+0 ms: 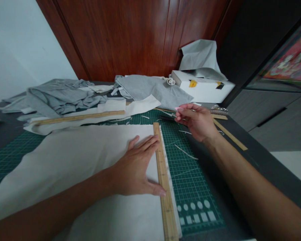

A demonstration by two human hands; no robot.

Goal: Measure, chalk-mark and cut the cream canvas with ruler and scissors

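Note:
My left hand (137, 170) lies spread on a sheet of white cloth (90, 157), fingertips and thumb pressing on a wooden ruler (163, 170). The ruler runs along the cloth's right edge, with a narrow strip of cloth showing beyond it. Above the green cutting mat (185, 180), to the right of the ruler's far end, my right hand (194, 120) is raised with thumb and fingers pinched. Something small and pinkish shows at its fingertips, too small to name. Thin cloth strips (187, 152) lie on the mat below that hand.
Crumpled grey cloth (57, 95) lies at the back left, and more grey cloth (150, 88) at the back middle. A second wooden ruler (80, 117) rests on white fabric. A white box (203, 88) stands at the back right. Another wooden strip (229, 134) lies right of my wrist.

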